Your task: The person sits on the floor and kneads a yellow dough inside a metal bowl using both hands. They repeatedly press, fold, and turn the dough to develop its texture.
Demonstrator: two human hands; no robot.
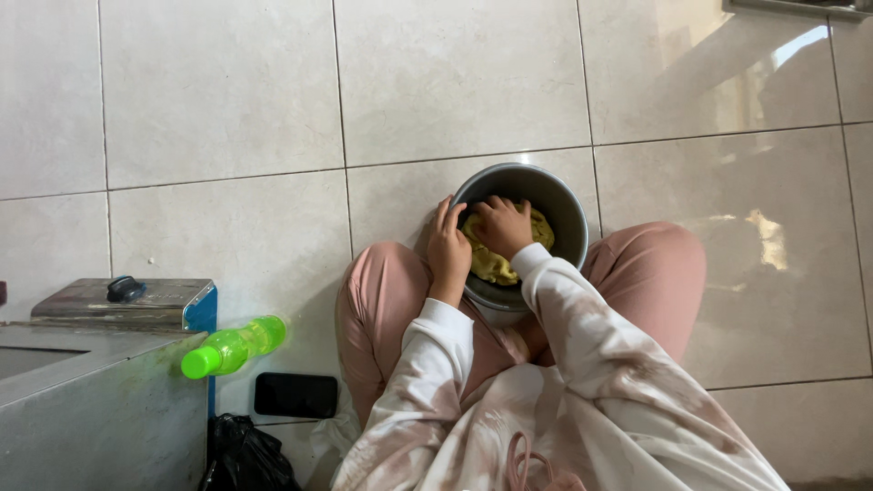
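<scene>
Down on the tiled floor (pixel 227 100), a person sits cross-legged in pink trousers and a pale stained sweatshirt. Grey metal bowl (pixel 559 205) sits between the knees, tilted toward the body, rim resting against the lap.

Left hand (pixel 448 250): fingers curled over the near-left rim of the bowl, thumb side outside, clamped on the edge.

Right hand (pixel 501 225): inside the bowl, fingers bent and pressed down into the yellow dough (pixel 491 264). Whether it pinches a piece or only pushes, cannot tell; fingertips are buried.

Dough fills the bowl's bottom, lumpy, touching the right hand on all sides.

Off to the person's left: green plastic bottle (pixel 234 346) lying on its side, on the edge of a grey metal box (pixel 91 400). Black phone (pixel 296 395) flat on the floor just beside the knee. Black plastic bag (pixel 244 455) below it.
</scene>
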